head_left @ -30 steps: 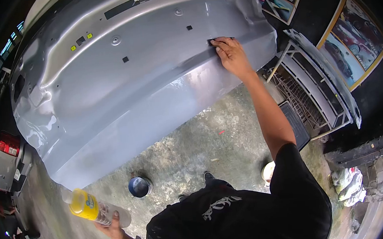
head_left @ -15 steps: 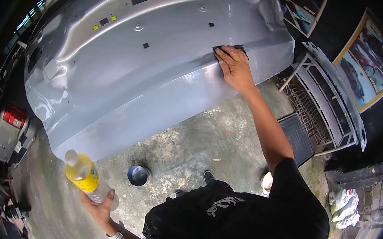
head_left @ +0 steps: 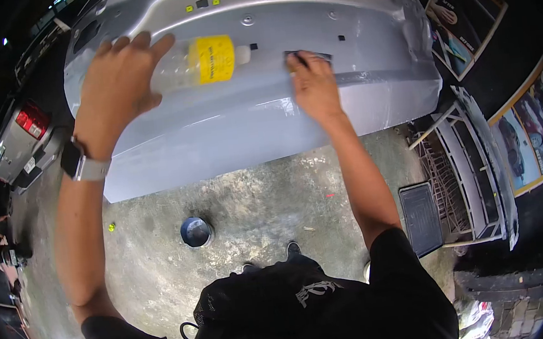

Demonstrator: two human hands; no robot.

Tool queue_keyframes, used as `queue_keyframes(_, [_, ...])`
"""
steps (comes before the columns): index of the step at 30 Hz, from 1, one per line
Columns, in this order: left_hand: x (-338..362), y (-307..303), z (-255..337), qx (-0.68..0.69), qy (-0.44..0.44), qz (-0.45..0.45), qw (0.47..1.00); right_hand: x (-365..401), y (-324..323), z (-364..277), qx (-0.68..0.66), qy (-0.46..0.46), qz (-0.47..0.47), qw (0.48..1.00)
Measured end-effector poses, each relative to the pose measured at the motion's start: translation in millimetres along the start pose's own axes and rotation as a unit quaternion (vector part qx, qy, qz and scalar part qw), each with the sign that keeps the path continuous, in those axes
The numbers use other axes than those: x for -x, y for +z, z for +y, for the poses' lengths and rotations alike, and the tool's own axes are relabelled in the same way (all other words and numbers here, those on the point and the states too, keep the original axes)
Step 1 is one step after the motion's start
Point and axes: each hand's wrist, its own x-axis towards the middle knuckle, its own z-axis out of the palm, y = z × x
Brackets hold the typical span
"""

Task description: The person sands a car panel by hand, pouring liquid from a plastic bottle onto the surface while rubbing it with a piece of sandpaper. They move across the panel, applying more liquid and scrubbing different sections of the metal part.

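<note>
The person's left hand [head_left: 119, 86] has its fingers wrapped round the base of a clear plastic bottle [head_left: 204, 60] with a yellow label. The bottle lies sideways against the silver car panel [head_left: 248, 120], neck pointing at the dark sanding pad [head_left: 308, 55]. The right hand [head_left: 313, 88] has its fingers laid flat, pinning that pad to the panel right on the crease line.

Looks like wet sanding, tbh. To do it well, he'd want the liquid landing just above the pad so it runs under it. Pressure should stay even and flat, not on the fingertips, and light over that crease since edges cut through fast.

Compared with half a second ago, the bottle was down low near the blue tub [head_left: 195, 231], standing upright. The pad hand has barely shifted.
</note>
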Motion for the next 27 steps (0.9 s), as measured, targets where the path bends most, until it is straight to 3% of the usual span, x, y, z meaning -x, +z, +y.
queue_keyframes(1, [-11.7, 2.4, -3.9, -0.026, 0.024, 0.021, 0.999, 0.5, -1.8, 20.5, -0.014, 0.028, 0.031, 0.999])
queue_keyframes(4, [-43.8, 7.5, -8.7, -0.091, 0.067, 0.077, 0.991, 2.5, 15.1, -1.1, 0.003, 0.051, 0.063, 0.997])
queue_keyframes(5, [-50.4, -3.7, -6.6, -0.091, 0.068, 0.079, 0.990, 1.1, 23.5, -26.6, 0.007, 0.018, 0.056, 0.998])
queue_keyframes(7, [-63.8, -32.0, -5.2, -0.116, 0.187, 0.110, 0.969, 4.9, 39.3, -92.1, -0.001, -0.049, 0.031, 0.998])
queue_keyframes(9, [-73.7, -36.5, -4.9, -0.120, 0.201, 0.080, 0.969, 5.0, 51.4, -134.0, -0.053, -0.093, 0.023, 0.994])
queue_keyframes(12, [-71.0, -39.3, -10.9, -0.114, 0.193, 0.048, 0.973, 3.8, 37.4, -114.6, -0.094, -0.110, -0.010, 0.989])
queue_keyframes(13, [-63.1, -43.9, -15.3, -0.103, 0.168, 0.025, 0.980, 4.6, 27.6, -94.1, -0.053, -0.102, -0.001, 0.993])
queue_keyframes(15, [-43.5, -47.7, -32.2, -0.093, 0.132, -0.005, 0.987, 8.3, 15.9, -43.7, 0.018, -0.035, 0.039, 0.998])
queue_keyframes(17, [-22.9, -47.5, -50.9, -0.138, 0.115, -0.043, 0.983, 9.1, 0.6, -28.4, -0.008, 0.055, 0.021, 0.998])
queue_keyframes(20, [5.5, -38.5, -77.5, -0.145, 0.077, -0.038, 0.986, 7.8, 30.7, -79.1, 0.027, 0.059, 0.028, 0.998])
queue_keyframes(22, [11.1, 1.1, -106.6, -0.167, 0.104, -0.025, 0.980, 0.9, 55.5, -152.3, 0.018, -0.022, 0.005, 1.000])
queue_keyframes(25, [14.5, 15.9, -109.9, -0.151, 0.041, -0.022, 0.987, -16.9, 92.5, -254.5, -0.042, -0.116, -0.029, 0.992])
queue_keyframes(27, [16.6, 16.8, -109.5, -0.131, 0.034, -0.024, 0.990, -17.3, 98.4, -279.1, -0.054, -0.143, -0.058, 0.987])
